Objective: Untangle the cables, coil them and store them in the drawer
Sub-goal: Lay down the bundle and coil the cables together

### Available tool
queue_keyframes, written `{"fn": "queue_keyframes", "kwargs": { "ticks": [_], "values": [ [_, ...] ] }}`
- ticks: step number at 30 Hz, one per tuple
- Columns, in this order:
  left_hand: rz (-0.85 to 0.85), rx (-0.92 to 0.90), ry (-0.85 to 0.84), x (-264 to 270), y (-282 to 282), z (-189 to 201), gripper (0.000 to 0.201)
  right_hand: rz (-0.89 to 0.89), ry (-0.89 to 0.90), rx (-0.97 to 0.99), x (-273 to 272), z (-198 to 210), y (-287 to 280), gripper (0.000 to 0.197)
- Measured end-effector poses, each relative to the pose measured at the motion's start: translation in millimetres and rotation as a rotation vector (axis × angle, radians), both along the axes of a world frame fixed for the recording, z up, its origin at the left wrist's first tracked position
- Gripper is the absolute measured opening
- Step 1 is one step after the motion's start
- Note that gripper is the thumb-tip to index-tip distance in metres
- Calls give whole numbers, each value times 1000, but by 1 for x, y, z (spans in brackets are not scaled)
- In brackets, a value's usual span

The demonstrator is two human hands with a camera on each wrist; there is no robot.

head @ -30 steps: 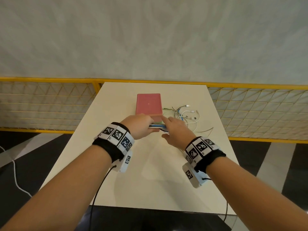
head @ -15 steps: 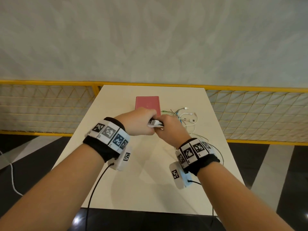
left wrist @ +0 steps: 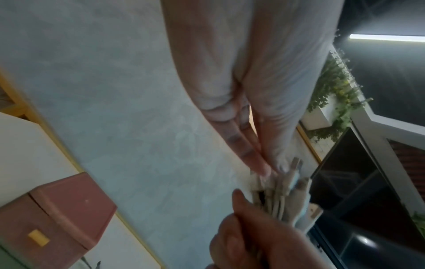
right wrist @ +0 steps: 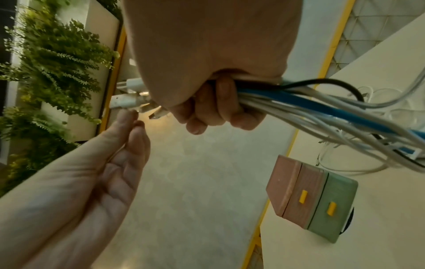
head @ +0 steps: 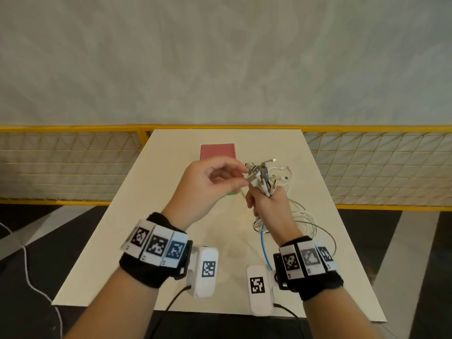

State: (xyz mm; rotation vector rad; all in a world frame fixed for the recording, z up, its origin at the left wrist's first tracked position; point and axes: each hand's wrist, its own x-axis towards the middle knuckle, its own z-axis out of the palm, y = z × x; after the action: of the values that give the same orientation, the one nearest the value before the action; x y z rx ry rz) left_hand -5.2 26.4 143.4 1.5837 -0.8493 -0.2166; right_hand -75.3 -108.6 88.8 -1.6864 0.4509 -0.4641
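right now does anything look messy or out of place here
Only the cables: the right hand grips them as one mixed bunch, with loose loops trailing onto the table. The left hand pinches at the plug ends. The small drawer box sits squarely, both drawers shut.

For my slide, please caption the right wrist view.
Right hand grips a cable bundle; left hand reaches its connectors.
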Motion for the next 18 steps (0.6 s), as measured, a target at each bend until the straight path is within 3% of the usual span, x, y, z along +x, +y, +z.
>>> {"fn": "queue_keyframes", "kwargs": {
  "ticks": [5,8,11,13,16,18],
  "values": [
    [-16,38,-193,-5,-7,4,14,41,25,-19,-7,0,6,34],
    [-73,12,-159,-11,-9,9,9,32,17,-26,-7,-1,7,34],
    [-91,-18,-109,-16,-17,8,17,32,-46,-30,-6,3,7,30],
    [-93,27,-184,-15,-23,5,19,28,-82,-59,-6,7,6,37],
    [5,30,-361,-12,-26,6,25,23,-119,-41,-9,7,6,45],
    [69,38,-386,-10,-28,8,28,23,-103,-32,-9,5,5,44]
  ]
}}
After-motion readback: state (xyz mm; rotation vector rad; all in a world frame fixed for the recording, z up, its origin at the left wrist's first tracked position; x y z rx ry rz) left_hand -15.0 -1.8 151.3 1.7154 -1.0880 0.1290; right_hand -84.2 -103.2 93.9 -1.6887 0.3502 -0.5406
